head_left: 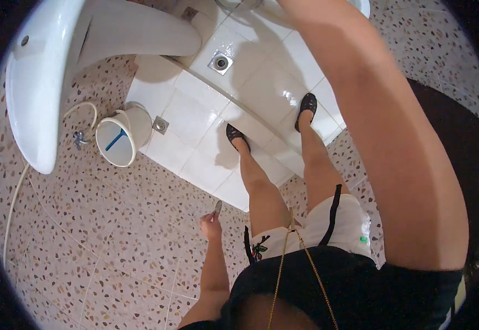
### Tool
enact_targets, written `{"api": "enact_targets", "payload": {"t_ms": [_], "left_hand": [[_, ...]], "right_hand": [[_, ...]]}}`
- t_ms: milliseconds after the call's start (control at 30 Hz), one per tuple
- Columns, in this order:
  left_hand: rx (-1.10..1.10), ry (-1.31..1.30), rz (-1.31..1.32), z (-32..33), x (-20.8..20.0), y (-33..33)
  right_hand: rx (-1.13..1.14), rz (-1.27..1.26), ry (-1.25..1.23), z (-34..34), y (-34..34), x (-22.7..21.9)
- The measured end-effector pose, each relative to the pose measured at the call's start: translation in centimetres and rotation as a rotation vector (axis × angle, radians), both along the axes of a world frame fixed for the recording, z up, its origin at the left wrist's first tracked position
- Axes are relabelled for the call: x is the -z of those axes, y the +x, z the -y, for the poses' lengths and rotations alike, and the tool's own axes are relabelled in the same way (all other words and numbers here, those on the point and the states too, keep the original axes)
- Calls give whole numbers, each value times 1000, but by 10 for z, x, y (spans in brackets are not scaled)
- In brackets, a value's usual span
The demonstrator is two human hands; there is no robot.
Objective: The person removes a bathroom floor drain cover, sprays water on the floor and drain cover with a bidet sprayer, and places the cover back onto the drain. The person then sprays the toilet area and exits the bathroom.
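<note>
Left hand [211, 226] pinches a small greyish oval item [218, 207] between thumb and fingers, end sticking out past the fingertips; too small to tell what it is. Fingertip hold probably because the thing is light and thin. It's held out by the speckled wall tiles [140, 231], left of the legs. Right arm [382, 126] stretches up past the top edge, hand out of view, so can't tell if it's grasping anything; reach maybe used for support or to get at something there. White bucket [143, 130], blue-handled tool [116, 139] inside, sits near the wall tap [80, 139], likely for easy filling.
</note>
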State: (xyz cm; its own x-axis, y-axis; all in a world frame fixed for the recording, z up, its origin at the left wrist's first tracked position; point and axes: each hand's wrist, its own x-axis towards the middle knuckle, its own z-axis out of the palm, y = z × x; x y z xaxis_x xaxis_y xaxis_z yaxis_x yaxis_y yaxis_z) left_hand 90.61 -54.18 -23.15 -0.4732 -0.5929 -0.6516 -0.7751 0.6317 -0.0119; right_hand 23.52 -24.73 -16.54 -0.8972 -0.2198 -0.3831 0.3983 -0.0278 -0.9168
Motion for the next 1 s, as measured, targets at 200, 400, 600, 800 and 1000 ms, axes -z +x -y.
{"api": "enact_targets", "payload": {"t_ms": [200,400,600,800,1000], "left_hand": [[78,-27,84,1,1,-1],[-41,-4,28,-4,-3,-17],[143,15,15,-13,2,-28],[108,-1,39,-19,-2,-43],[103,-13,28,-9,1,-38]], "right_hand": [[101,-13,-164,-15,-2,12],[105,22,-24,-1,6,-16],[135,-81,182,-53,-3,21],[34,-86,-35,-30,19,12],[74,-202,437,-57,9,33]]}}
